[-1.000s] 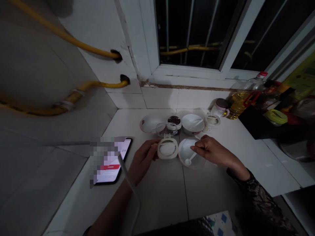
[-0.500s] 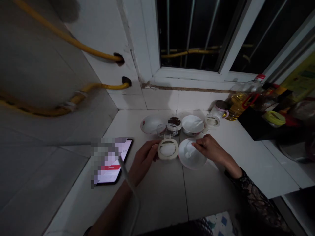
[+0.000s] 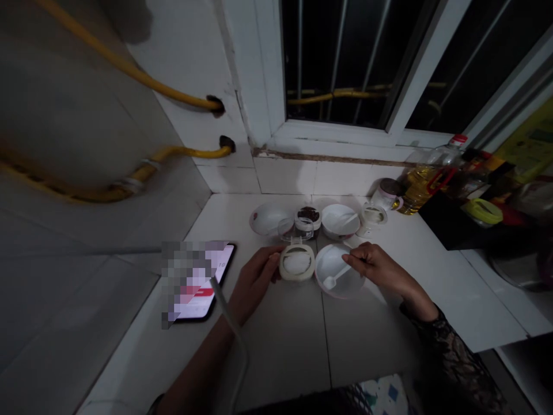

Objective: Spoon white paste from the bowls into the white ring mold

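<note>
My left hand (image 3: 259, 274) is closed on the side of a seasoning jar (image 3: 297, 263) with its clear lid flipped back and white grains inside. Between the fingertips of my right hand (image 3: 370, 264) is the handle of a small white spoon (image 3: 332, 281). The spoon's bowl hangs over a white bowl (image 3: 319, 280) just right of the jar; I cannot tell whether the spoon touches it. Behind these stand a shallow white bowl (image 3: 268, 219), a jar of dark red seasoning (image 3: 308, 215), a second bowl (image 3: 337, 226) with a white spoon in it, and another white-topped jar (image 3: 374, 216).
A lit phone (image 3: 196, 297) lies on the counter at left, with a grey stand arm (image 3: 228, 317) passing in front. A lidded cup (image 3: 387, 195), an oil bottle (image 3: 421, 181) and a black box (image 3: 449, 222) occupy the back right. Yellow pipes (image 3: 181, 153) run along the left wall.
The spoon has swung so its bowl now points down-left over the near part of the white bowl. My right hand has shifted slightly right and down. The left hand stays on the jar.
</note>
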A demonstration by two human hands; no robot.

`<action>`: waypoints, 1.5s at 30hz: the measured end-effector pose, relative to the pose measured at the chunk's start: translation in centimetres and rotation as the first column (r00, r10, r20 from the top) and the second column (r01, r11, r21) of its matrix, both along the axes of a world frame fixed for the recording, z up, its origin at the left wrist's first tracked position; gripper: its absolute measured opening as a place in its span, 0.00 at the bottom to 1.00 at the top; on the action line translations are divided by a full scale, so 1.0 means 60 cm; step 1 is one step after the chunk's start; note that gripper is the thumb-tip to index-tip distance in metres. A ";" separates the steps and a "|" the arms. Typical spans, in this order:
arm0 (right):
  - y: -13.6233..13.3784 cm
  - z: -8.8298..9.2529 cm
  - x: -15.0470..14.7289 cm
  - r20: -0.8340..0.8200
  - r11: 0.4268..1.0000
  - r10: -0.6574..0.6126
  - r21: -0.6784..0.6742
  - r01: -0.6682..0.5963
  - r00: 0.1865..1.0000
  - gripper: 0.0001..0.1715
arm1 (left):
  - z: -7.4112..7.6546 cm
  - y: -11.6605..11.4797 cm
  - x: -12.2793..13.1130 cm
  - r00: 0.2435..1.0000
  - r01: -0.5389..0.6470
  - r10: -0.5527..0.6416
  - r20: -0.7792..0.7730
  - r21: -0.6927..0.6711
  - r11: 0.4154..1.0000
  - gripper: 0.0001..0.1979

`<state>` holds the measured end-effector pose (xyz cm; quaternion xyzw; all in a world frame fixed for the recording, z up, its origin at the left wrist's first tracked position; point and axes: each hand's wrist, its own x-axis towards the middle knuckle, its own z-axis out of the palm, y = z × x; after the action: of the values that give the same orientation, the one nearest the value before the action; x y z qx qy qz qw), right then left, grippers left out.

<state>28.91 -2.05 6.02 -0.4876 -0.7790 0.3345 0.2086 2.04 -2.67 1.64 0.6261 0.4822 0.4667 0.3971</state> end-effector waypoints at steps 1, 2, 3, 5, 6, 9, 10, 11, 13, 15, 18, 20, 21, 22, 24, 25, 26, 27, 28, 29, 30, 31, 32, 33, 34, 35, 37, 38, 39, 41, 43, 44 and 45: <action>0.002 -0.007 0.005 -0.034 0.998 -0.037 -0.052 0.036 0.999 0.30 | -0.002 0.001 0.000 1.000 -0.001 0.001 0.006 -0.001 1.000 0.17; 0.004 -0.013 0.009 -0.062 0.993 -0.076 -0.097 0.070 0.995 0.30 | -0.003 0.001 0.000 1.000 -0.002 0.001 0.011 0.001 1.000 0.17; 0.006 -0.017 0.012 -0.082 0.987 -0.113 -0.128 0.102 0.990 0.31 | -0.006 0.002 0.000 1.000 0.002 -0.002 0.017 0.003 1.000 0.17; 0.008 -0.020 0.016 -0.111 0.976 -0.181 -0.140 0.165 0.977 0.32 | -0.011 0.003 0.000 0.999 0.013 -0.013 0.029 0.006 1.000 0.17; 0.009 -0.018 0.015 -0.124 0.973 -0.209 -0.127 0.193 0.970 0.33 | -0.013 0.004 -0.001 0.999 0.019 -0.019 0.035 0.006 1.000 0.18; 0.008 -0.005 0.003 -0.170 0.963 -0.270 -0.070 0.262 0.948 0.33 | -0.018 0.005 -0.001 0.999 0.021 -0.021 0.048 0.003 1.000 0.18; 0.006 0.001 -0.005 -0.189 0.961 -0.278 -0.048 0.273 0.942 0.33 | -0.019 0.006 0.000 0.998 0.018 -0.019 0.054 0.005 1.000 0.19; 0.003 0.007 -0.014 -0.206 0.959 -0.281 -0.019 0.283 0.937 0.32 | -0.019 0.006 0.000 0.998 0.016 -0.017 0.062 0.008 1.000 0.19; -0.003 0.016 -0.035 -0.220 0.947 -0.287 0.080 0.310 0.933 0.30 | -0.018 0.006 0.001 0.997 0.015 -0.015 0.076 0.012 1.000 0.19; -0.010 0.020 -0.055 -0.200 0.911 -0.281 0.253 0.326 0.939 0.27 | -0.017 0.006 0.001 0.996 0.019 -0.020 0.082 0.010 1.000 0.19; -0.015 0.015 -0.077 -0.113 0.772 -0.207 0.592 0.233 0.972 0.22 | -0.017 0.007 0.001 0.996 0.025 -0.026 0.080 0.015 1.000 0.18; -0.016 0.006 -0.086 0.022 0.646 -0.136 0.760 0.072 0.990 0.19 | -0.018 0.007 0.001 0.996 0.031 -0.033 0.086 0.023 0.999 0.18; -0.016 0.002 -0.089 0.104 0.586 -0.113 0.810 -0.019 0.988 0.18 | -0.017 0.007 0.001 0.995 0.032 -0.034 0.093 0.027 0.999 0.18; -0.017 -0.002 -0.092 0.183 0.530 -0.101 0.842 -0.102 0.978 0.17 | -0.017 0.007 0.001 0.994 0.032 -0.034 0.100 0.029 0.999 0.18; -0.017 -0.007 -0.095 0.285 0.428 -0.114 0.878 -0.212 0.952 0.16 | -0.015 0.007 0.002 0.994 0.028 -0.031 0.109 0.027 0.999 0.18; -0.018 -0.007 -0.095 0.304 0.380 -0.128 0.894 -0.236 0.944 0.16 | -0.015 0.006 0.003 0.993 0.025 -0.027 0.111 0.026 0.999 0.19; -0.019 -0.007 -0.095 0.310 0.339 -0.139 0.907 -0.249 0.940 0.15 | -0.015 0.006 0.003 0.994 0.023 -0.026 0.110 0.024 0.999 0.19; -0.020 -0.007 -0.095 0.309 0.306 -0.142 0.917 -0.255 0.940 0.14 | -0.015 0.006 0.003 0.994 0.024 -0.027 0.109 0.022 0.999 0.19; -0.021 -0.006 -0.094 0.307 0.286 -0.135 0.923 -0.259 0.942 0.13 | -0.015 0.006 0.003 0.994 0.028 -0.030 0.109 0.021 0.999 0.19; -0.022 -0.005 -0.093 0.301 0.280 -0.121 0.925 -0.259 0.946 0.12 | -0.016 0.007 0.002 0.994 0.031 -0.033 0.108 0.020 0.999 0.19; -0.023 -0.004 -0.093 0.286 0.294 -0.102 0.924 -0.246 0.953 0.12 | -0.017 0.007 0.002 0.994 0.034 -0.035 0.108 0.018 0.999 0.19; -0.023 -0.004 -0.093 0.251 0.326 -0.083 0.921 -0.211 0.964 0.12 | -0.018 0.007 0.001 0.994 0.036 -0.037 0.106 0.017 0.999 0.19; -0.023 -0.004 -0.093 0.195 0.382 -0.072 0.911 -0.153 0.978 0.12 | -0.019 0.007 0.001 0.994 0.036 -0.038 0.105 0.017 0.999 0.19; -0.023 -0.005 -0.095 0.116 0.455 -0.071 0.888 -0.071 0.991 0.13 | -0.020 0.007 0.001 0.994 0.034 -0.035 0.103 0.016 0.999 0.19; -0.022 -0.007 -0.098 0.025 0.538 -0.087 0.843 0.026 0.996 0.15 | -0.020 0.007 0.001 0.994 0.031 -0.033 0.102 0.015 0.999 0.19; -0.020 -0.009 -0.101 -0.065 0.619 -0.118 0.776 0.125 0.991 0.18 | -0.019 0.007 0.001 0.994 0.028 -0.030 0.101 0.015 0.999 0.19; -0.014 -0.014 -0.109 -0.190 0.746 -0.203 0.605 0.278 0.960 0.23 | -0.018 0.007 0.001 0.995 0.024 -0.025 0.100 0.012 1.000 0.19; -0.011 -0.018 -0.113 -0.216 0.788 -0.242 0.525 0.322 0.946 0.25 | -0.017 0.007 0.002 0.995 0.023 -0.024 0.101 0.009 1.000 0.19; -0.007 -0.021 -0.115 -0.226 0.817 -0.267 0.462 0.344 0.937 0.26 | -0.016 0.007 0.002 0.994 0.022 -0.022 0.105 0.007 1.000 0.19; -0.001 -0.030 -0.117 -0.209 0.856 -0.279 0.387 0.342 0.937 0.28 | -0.015 0.006 0.003 0.993 0.024 -0.024 0.116 0.003 1.000 0.19; 0.004 -0.038 -0.114 -0.193 0.876 -0.275 0.353 0.328 0.942 0.29 | -0.016 0.006 0.003 0.993 0.027 -0.028 0.118 0.006 1.000 0.19; 0.005 -0.041 -0.112 -0.191 0.883 -0.273 0.339 0.325 0.943 0.30 | -0.016 0.006 0.003 0.993 0.029 -0.030 0.115 0.010 1.000 0.19; 0.005 -0.043 -0.109 -0.192 0.890 -0.273 0.321 0.323 0.943 0.30 | -0.017 0.007 0.003 0.993 0.032 -0.033 0.113 0.013 0.999 0.19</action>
<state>22.36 -1.73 3.43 -0.5319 -0.7247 0.1891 0.3952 2.22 -2.27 0.63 0.6085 0.4462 0.4975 0.4279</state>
